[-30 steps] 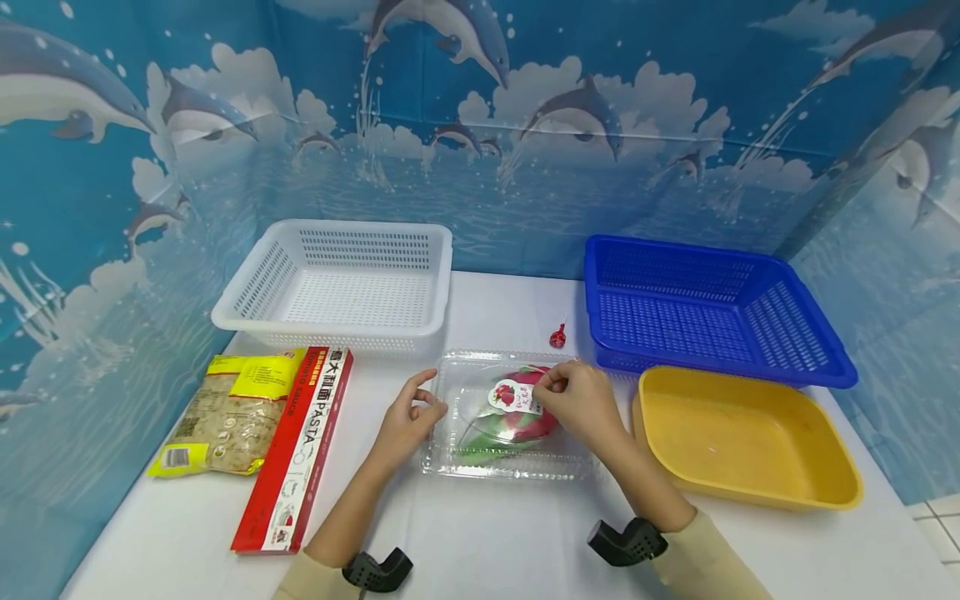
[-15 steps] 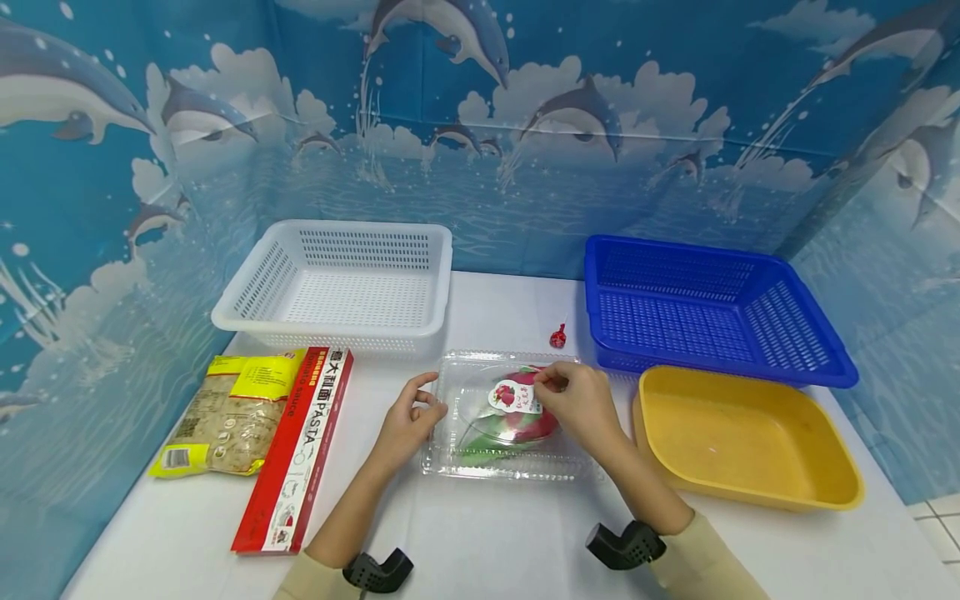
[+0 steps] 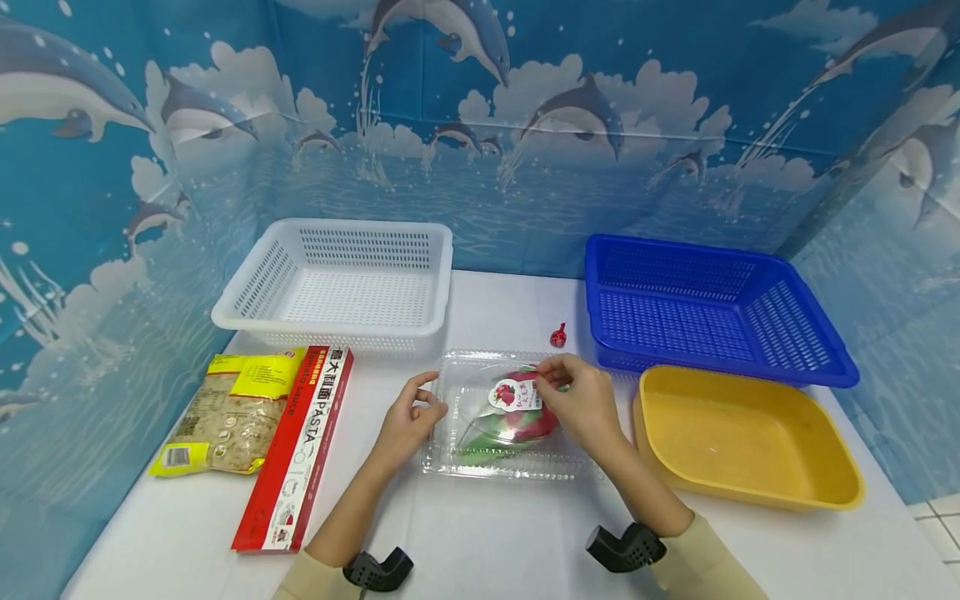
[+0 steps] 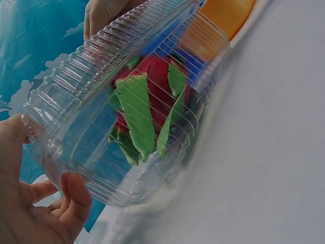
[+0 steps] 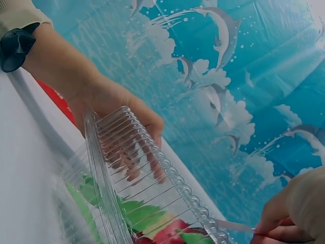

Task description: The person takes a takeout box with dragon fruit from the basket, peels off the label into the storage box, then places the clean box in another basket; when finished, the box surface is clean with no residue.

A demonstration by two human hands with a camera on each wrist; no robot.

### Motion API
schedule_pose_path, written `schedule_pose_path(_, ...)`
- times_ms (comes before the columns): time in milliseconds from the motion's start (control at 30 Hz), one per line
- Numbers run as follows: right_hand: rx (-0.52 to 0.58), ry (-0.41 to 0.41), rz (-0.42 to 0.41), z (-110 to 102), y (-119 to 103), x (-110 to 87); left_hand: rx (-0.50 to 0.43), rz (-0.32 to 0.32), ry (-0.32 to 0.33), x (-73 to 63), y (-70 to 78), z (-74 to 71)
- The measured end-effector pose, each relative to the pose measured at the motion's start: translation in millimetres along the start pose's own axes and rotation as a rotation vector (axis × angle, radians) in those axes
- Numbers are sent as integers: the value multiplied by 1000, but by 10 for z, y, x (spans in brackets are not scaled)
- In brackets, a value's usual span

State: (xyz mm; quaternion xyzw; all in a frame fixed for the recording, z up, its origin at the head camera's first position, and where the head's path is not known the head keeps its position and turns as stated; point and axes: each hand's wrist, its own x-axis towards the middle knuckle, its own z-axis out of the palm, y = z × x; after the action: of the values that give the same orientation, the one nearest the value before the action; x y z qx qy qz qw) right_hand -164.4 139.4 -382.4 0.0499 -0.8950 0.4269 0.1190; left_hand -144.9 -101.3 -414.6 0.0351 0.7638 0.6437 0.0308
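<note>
A clear plastic clamshell container lies in front of me with a red and green dragon fruit inside. On its lid is a white sticker printed with a red fruit and writing. My right hand pinches the sticker's right edge between thumb and fingers; that edge stands off the lid in the right wrist view. My left hand rests at the container's left end, index finger and thumb touching its rim, the other fingers bent loosely.
A white basket stands back left, a blue basket back right, and a yellow tub front right. A bagged food pack and red PASTA box lie left. A small red-wrapped lollipop lies behind the container.
My right hand's fingers have shifted slightly up along the sticker's right edge, and the index finger is more raised. The left hand and the container stay in place.
</note>
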Motion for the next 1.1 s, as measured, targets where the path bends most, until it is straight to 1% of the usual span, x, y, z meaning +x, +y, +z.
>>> schedule_pose_path(167,65,65,-41,-10,7,2,-7,1,-1,-3,14,9)
schedule_pose_path(300,125,93,-54,-23,20,0,-11,-2,-3,-10,28,13)
schedule_pose_path(400,142,88,-51,-36,32,-4,-10,-7,-2,-12,34,14)
schedule_pose_path(567,146,74,-22,-68,49,-8,-5,-10,-2,-11,31,15)
schedule_pose_path(733,135,87,-14,-120,76,-29,-2,-10,-6,-9,20,13)
schedule_pose_path(833,114,87,4,-157,89,-56,-2,-10,-8,-8,19,6)
schedule_pose_path(967,139,79,34,-202,115,-85,-3,-14,-8,-10,23,-6)
schedule_pose_path(1100,195,95,43,-254,142,-108,-6,-14,-11,-14,27,-11)
